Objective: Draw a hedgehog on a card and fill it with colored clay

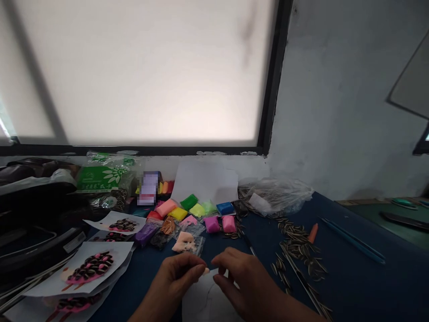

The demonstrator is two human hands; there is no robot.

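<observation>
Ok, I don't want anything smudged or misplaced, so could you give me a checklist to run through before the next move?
1. Small peach piece secured: ok, it seems pinched at the fingertips of the left hand.
2. Right hand free: ok, thumb and forefinger apart, nothing visible between them.
3. White paper in place: ok, below both hands.
4. Line drawn on the paper complete: cannot tell, the hands cover part of the sheet.
5. Loose seeds off the paper: ok, those visible lie to its right.
6. Spare peach clay nearby: ok, just beyond the hands.
</observation>
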